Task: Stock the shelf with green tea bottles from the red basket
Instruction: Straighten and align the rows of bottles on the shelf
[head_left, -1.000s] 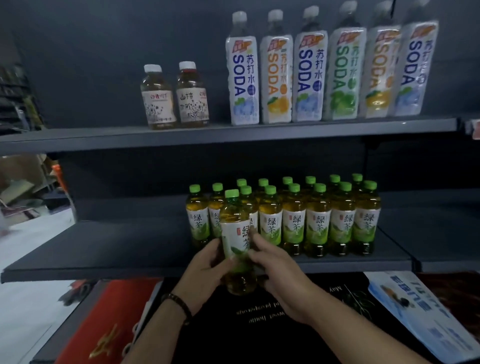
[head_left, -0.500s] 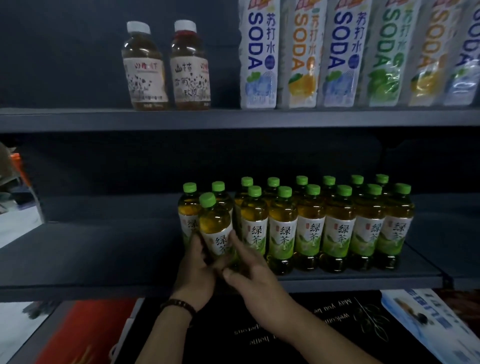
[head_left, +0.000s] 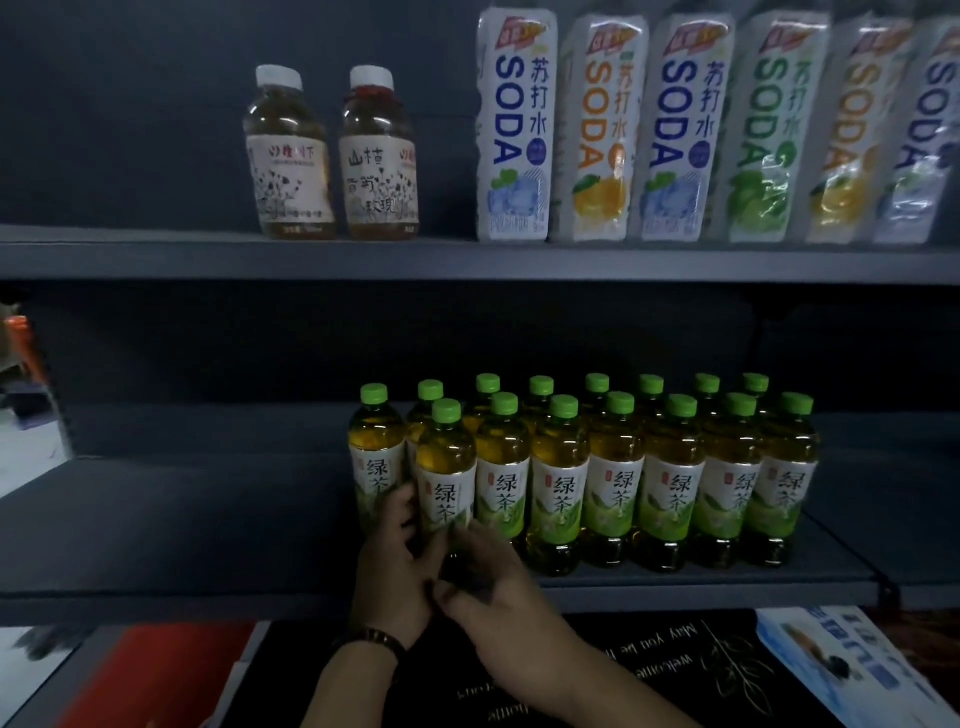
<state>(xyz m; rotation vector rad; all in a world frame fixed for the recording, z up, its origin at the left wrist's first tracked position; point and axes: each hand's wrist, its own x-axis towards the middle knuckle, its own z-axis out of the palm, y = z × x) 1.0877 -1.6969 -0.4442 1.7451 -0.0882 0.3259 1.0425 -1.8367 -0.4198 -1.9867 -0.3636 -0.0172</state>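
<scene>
Tall soda bottles (head_left: 691, 130) are standing at one o'clock, two small brown bottles (head_left: 379, 171) at eleven; a blue leaflet (head_left: 852, 670) is lying at five.

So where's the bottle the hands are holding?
The green tea bottle stands left of centre in the head view, on the middle shelf, at the left end of the front row, left hand and right hand gripping its base.

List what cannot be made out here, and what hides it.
Head view:
Base of the held green-capped plastic tea bottle: behind the left hand and right hand.
Caps of the tall white SODA bottles: cut off by the top edge.
Red basket: perhaps the blurred red patch, bottom left.
</scene>
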